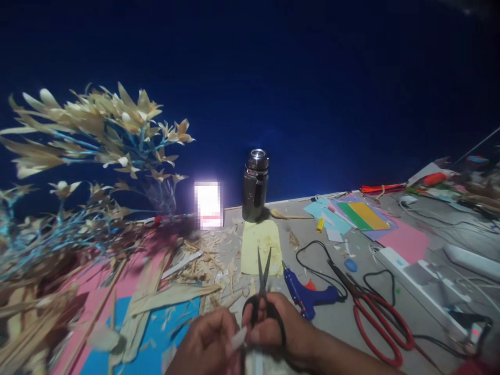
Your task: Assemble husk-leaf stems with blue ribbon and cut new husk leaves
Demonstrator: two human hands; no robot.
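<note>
My right hand (279, 320) is wrapped round the black handles of a pair of scissors (262, 284), whose blades stand partly apart and point away from me. Close beside it on the left, my left hand (213, 333) is closed with a small pale piece (239, 338) between its fingers. The piece sits right by the fingertips of my right hand. Beyond the blades lies a yellow sheet (253, 255), with a dark metal flask (255, 187) standing at its far edge.
A blue glue gun (308, 294) and red-handled scissors (383, 323) lie to the right, near a white power strip (425, 294). Pale strips (150, 307) and scraps cover the left side, below blue-stemmed dried flowers (128, 130). Coloured sheets (363, 216) lie at the back right.
</note>
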